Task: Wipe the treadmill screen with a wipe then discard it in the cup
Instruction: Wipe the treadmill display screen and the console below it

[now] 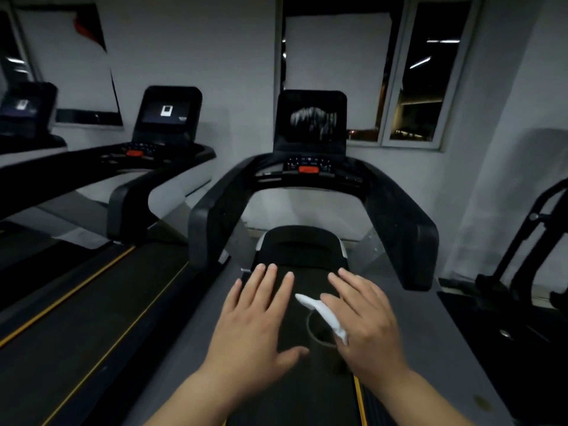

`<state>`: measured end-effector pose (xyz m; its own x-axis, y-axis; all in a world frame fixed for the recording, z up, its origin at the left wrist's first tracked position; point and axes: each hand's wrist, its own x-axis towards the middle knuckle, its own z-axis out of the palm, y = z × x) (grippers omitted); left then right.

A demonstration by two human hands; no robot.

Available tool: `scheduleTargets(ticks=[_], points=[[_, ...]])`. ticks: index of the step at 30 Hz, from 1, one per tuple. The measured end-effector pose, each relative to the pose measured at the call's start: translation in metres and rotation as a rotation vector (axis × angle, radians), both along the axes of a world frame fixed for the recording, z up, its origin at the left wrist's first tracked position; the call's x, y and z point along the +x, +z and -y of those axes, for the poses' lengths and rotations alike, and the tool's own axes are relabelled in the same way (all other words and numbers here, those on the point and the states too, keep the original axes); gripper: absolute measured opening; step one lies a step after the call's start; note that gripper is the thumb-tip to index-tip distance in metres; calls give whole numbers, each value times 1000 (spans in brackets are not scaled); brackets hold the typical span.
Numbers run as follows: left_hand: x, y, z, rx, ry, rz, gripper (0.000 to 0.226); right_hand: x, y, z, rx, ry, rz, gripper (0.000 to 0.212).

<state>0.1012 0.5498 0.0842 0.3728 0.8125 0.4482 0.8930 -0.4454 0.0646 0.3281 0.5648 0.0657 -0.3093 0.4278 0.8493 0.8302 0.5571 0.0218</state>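
The treadmill screen (311, 121) stands upright ahead of me, dark with white smears across its upper part. Below, on the belt, a dark cup (319, 333) sits between my hands, its rim partly covered. My right hand (365, 324) hovers over the cup's right side, and a crumpled white wipe (322, 313) is pinched under its thumb, sticking out to the left above the cup. My left hand (258, 318) is spread flat with fingers apart, just left of the cup, holding nothing.
The treadmill's black handrails (412, 229) curve around both sides, with a console and red button (308, 170) under the screen. Two more treadmills (166, 118) stand to the left. Another black machine frame (528, 241) is at the right. A window is behind.
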Motion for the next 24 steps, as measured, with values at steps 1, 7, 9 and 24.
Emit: scheduleTargets(ticks=[1,7,9,24], points=[[-1,7,-15,7,-15,-23,116,-1,7,-14,16,-28,-5,26],[-1,47,-126,124,-20,-126,126,1,40,-114,145,-179,-16,25],[1,61,-174,180,-1,-130,128,4,53,-160,200,-228,-43,28],[50,252,-524,167,97,-106,133,62,246,-518,249,-265,-69,18]])
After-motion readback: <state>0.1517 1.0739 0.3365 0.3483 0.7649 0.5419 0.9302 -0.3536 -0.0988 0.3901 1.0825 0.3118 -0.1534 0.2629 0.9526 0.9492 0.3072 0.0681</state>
